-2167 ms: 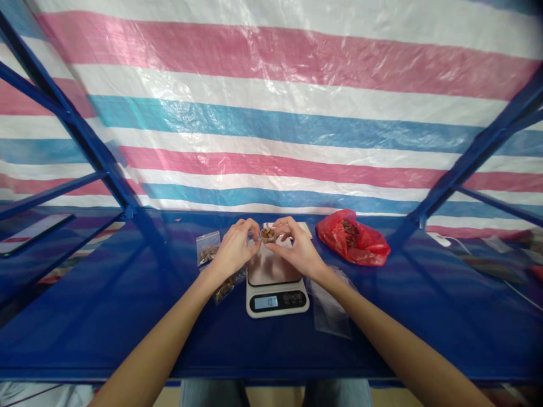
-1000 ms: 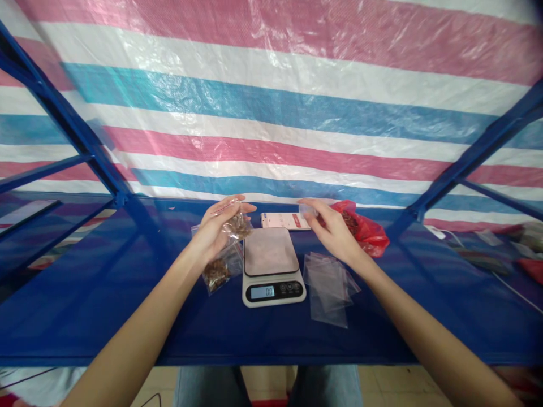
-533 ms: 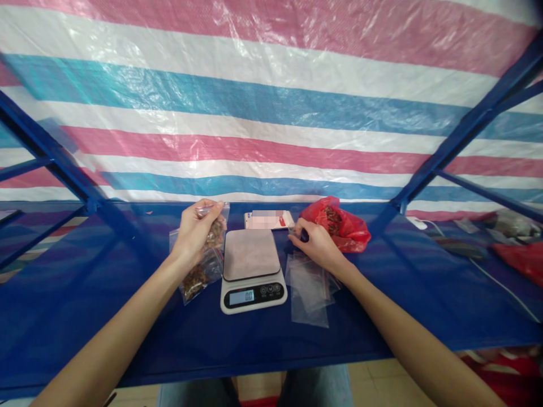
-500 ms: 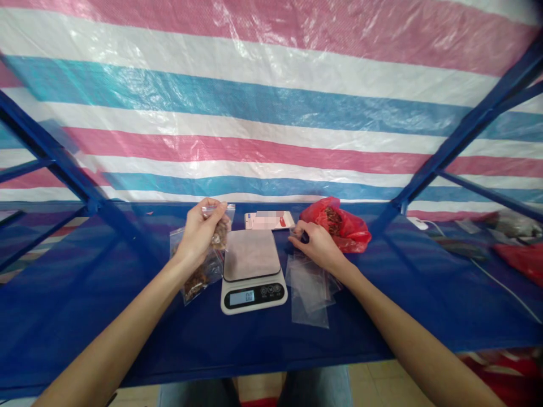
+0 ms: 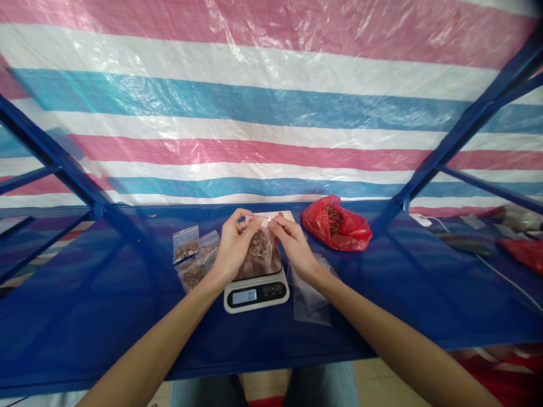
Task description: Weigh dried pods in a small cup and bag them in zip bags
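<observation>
A clear zip-lock bag (image 5: 260,247) with brown dried pieces inside hangs over the pan of a white digital kitchen scale (image 5: 257,294), whose display reads 0.0. My left hand (image 5: 236,243) pinches the bag's top edge on the left. On the right of the same zip strip, my right hand (image 5: 292,240) grips with thumb and fingers. Several filled zip-lock bags (image 5: 185,244) lie left of the scale. Flat, unfilled zip-lock bags (image 5: 311,302) are spread right of it, partly under my right wrist.
An open red plastic bag (image 5: 354,229) holding brown dried pieces stands at the back right. Behind the scale a phone is mostly covered by my hands. Blue metal posts (image 5: 424,175) flank the blue tabletop (image 5: 382,299), with a white cable at far right.
My left hand has carried the filled bag rightward over the scale. My right hand has moved left from beside the red bag and taken hold of the zip-lock bag's top edge.
</observation>
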`<state>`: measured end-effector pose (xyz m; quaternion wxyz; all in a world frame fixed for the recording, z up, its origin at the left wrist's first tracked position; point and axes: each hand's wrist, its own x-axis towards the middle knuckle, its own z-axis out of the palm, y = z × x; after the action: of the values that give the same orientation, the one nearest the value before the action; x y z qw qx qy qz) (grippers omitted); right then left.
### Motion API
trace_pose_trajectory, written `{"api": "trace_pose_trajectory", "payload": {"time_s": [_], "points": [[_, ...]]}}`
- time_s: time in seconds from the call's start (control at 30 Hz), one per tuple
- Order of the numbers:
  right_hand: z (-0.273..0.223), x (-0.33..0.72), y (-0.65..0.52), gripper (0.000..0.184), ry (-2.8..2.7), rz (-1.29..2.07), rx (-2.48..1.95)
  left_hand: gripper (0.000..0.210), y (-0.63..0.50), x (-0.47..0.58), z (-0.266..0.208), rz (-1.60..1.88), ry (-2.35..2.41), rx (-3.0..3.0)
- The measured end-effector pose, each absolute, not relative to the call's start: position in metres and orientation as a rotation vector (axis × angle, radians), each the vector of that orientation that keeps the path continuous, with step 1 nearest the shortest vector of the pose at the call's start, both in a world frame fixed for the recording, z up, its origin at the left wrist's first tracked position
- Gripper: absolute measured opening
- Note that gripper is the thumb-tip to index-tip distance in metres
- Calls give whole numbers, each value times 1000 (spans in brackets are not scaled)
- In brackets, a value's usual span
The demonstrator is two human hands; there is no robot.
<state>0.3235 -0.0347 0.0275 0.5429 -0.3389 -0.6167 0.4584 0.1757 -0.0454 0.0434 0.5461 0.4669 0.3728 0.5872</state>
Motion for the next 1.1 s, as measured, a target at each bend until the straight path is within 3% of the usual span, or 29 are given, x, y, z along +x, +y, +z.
{"api": "trace_pose_trajectory", "payload": {"time_s": [0.4,0.67,1.1], "points": [[20,343,-40,37,-1282,1234,-813,23,-50,174,35,1426,956,1193],[27,343,-46,33,-1196,1226,-780,25,-56,179,35,1499,916,1248],[26,336,-57,33,-1316,1286,-773,26,-63,186,37,1322,916,1378]]}}
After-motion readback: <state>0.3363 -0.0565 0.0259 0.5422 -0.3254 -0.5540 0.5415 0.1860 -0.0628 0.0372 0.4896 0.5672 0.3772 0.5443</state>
